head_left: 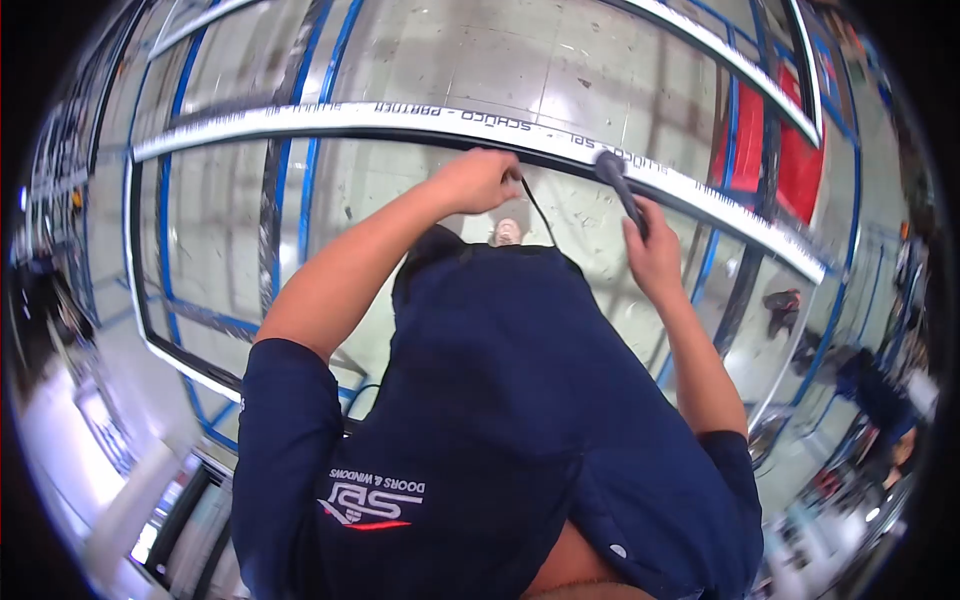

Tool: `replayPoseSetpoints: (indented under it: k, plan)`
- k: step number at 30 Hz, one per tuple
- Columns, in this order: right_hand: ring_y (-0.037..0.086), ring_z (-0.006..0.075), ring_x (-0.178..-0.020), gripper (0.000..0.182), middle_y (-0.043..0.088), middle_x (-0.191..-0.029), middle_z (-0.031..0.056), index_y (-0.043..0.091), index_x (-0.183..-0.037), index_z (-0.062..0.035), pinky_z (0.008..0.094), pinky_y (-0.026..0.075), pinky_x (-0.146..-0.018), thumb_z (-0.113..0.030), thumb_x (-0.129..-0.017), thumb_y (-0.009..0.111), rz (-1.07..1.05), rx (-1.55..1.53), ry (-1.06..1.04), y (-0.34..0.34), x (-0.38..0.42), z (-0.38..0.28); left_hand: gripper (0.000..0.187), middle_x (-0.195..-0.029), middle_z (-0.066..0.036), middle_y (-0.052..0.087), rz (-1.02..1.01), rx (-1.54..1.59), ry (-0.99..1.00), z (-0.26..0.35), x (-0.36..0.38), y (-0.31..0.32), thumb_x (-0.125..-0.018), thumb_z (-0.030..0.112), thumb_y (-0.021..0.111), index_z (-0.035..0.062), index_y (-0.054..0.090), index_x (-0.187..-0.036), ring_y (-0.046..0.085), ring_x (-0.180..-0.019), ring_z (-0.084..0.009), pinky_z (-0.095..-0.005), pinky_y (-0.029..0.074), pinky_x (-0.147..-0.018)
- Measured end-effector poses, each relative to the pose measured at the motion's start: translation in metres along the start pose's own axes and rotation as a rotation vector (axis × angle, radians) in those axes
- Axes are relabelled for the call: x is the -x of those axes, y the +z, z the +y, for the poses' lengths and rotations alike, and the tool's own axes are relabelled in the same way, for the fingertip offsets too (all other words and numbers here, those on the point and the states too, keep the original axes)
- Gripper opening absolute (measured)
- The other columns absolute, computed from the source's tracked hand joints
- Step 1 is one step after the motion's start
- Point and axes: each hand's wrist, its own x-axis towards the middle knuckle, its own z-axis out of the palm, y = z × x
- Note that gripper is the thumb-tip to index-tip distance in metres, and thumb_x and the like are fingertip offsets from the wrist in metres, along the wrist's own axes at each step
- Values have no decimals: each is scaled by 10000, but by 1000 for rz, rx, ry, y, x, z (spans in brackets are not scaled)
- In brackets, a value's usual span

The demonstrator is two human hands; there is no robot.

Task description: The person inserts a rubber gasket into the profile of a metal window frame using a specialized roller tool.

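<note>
1. Navy shirt (480, 380) fills the most space, right up close, with a white and red logo (375, 500) on the left chest.
2. Pale floor (450, 60) spreads out beyond it, dull and speckled with small marks.
3. Long frame (450, 122) lies across in front of the person, its white face printed with "SCHÜCO - PARTNER", its inner edge dark. I can see two of its corners, one off to each side.
4. Second frame (735, 62), also white-faced, sits farther off, toward the right.
5. Blue bars (310, 185) run below the frames, some with dark, scuffed bars beside them.
6. Red sheets (800, 150) hang or lie off to the right, near the second frame; I can't tell which.
7. Left hand (482, 182) is at the near edge of the long frame, fingers curled in, thumb and forefinger pinching the strip. Whether the hand touches the frame, I can't tell.
8. Right hand (652, 245) is wrapped round the mallet's handle, fingers closed and pressed together, a little nearer the body than the frame.
9. Mallet (622, 182), dark and round-headed, slants up and away from that grip, its head over the white face; contact isn't clear from here.
10. Shoe (507, 232), pale, peeks out past the shirt's hem, between the hands.
11. Strip (540, 208), black and thin, trails from the left fingertips back toward the waist.
</note>
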Motion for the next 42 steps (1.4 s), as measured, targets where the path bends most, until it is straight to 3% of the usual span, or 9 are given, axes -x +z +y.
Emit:
replayPoseSetpoints:
  k: [6,11,13,16,20,26,30,33,42]
  plan:
    - [506,82,-678,308,596,-813,9,586,-1211,-18,249,417,-608,-176,-947,580,212,-987,749,56,96,32,253,-1082,-160,687,-120,-290,484,74,-60,-15,-869,184,668,51,660,-1084,649,-1030,-338,-425,520,-874]
    - [534,103,-801,268,599,-901,13,580,-1208,-25,243,422,-727,-159,-980,537,527,-1297,835,116,125,-33,379,-1230,-189,622,-652,-788,822,59,-90,79,-872,192,632,61,610,-1226,627,-1091,-345,-451,508,-931]
    - [531,107,-849,270,599,-936,27,572,-1222,-11,243,425,-794,-144,-993,516,683,-1454,804,130,125,-77,364,-1236,-216,622,-477,-1061,853,27,-97,105,-873,152,593,26,625,-1213,625,-1136,-330,-457,506,-938]
    - [547,105,-787,267,604,-887,20,592,-1172,-11,244,449,-719,-202,-997,528,880,-1529,852,174,134,-129,403,-1236,-206,637,-509,-1068,761,-13,-115,124,-873,170,595,15,621,-1244,636,-1137,-303,-433,519,-914]
    - [511,108,-648,299,567,-762,27,600,-1090,-3,254,426,-604,-280,-1011,517,1028,-1584,989,199,125,-190,655,-1141,-179,683,-1016,-1064,812,16,-167,126,-774,281,766,14,555,-1334,697,-935,-275,-384,564,-773]
    - [502,129,-548,334,556,-704,34,609,-991,5,270,407,-509,-314,-1012,512,543,-1619,1057,221,87,-186,308,-810,-19,658,-1233,-402,365,105,-173,43,-837,240,770,66,684,-1076,596,-683,-81,-266,510,-626]
    - [487,127,-492,332,554,-660,33,607,-976,-11,275,383,-466,-313,-1026,477,310,-1631,1045,241,43,-178,284,-831,-32,695,-974,-581,787,121,-172,24,-847,249,742,40,678,-1028,658,-774,-146,-309,526,-733]
    - [513,127,-515,328,550,-666,26,612,-955,-30,282,404,-467,-332,-1011,495,208,-1598,1064,245,24,-183,340,-897,-183,718,-732,-655,1050,117,-165,16,-776,248,771,26,736,-1030,691,-823,-291,-376,542,-767]
    - [567,153,-553,276,569,-728,52,595,-979,-21,306,487,-502,-282,-1006,510,243,-1600,1129,258,4,-202,314,-878,-199,711,-671,-555,1080,109,-161,10,-805,216,742,14,726,-1046,692,-815,-315,-389,538,-745]
